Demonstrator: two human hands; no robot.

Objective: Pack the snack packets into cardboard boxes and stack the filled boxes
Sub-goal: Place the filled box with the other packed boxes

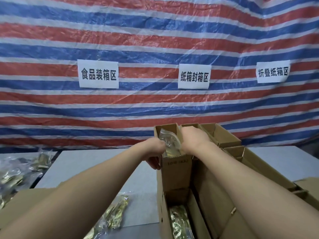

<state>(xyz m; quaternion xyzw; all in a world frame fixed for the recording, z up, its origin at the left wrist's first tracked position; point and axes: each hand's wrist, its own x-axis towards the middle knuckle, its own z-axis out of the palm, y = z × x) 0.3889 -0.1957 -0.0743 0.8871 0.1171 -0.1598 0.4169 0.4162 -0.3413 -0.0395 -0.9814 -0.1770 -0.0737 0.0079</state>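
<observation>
Loads of loose snack packets point(15, 176) sit far left on the table point(96, 163). Our left hand point(155, 152) grips the box point(174, 169) wall; our right hand point(193, 140) curls over its rim, packet point(170, 142) inside. Tall box could tip if we shove.

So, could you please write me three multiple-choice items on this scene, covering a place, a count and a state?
1. The clear packet sits where?
A. in the open top box
B. on the floor
C. taped to the tarp

2. How many paper signs hang on the tarp?
A. one
B. three
C. five

3. The left hand is:
A. hanging idle
B. flat on the table
C. gripping the box's edge

Answers:
1 A, it shows inside the box mouth.
2 B, three white sheets.
3 C, its fingers curl round the corner.
</observation>
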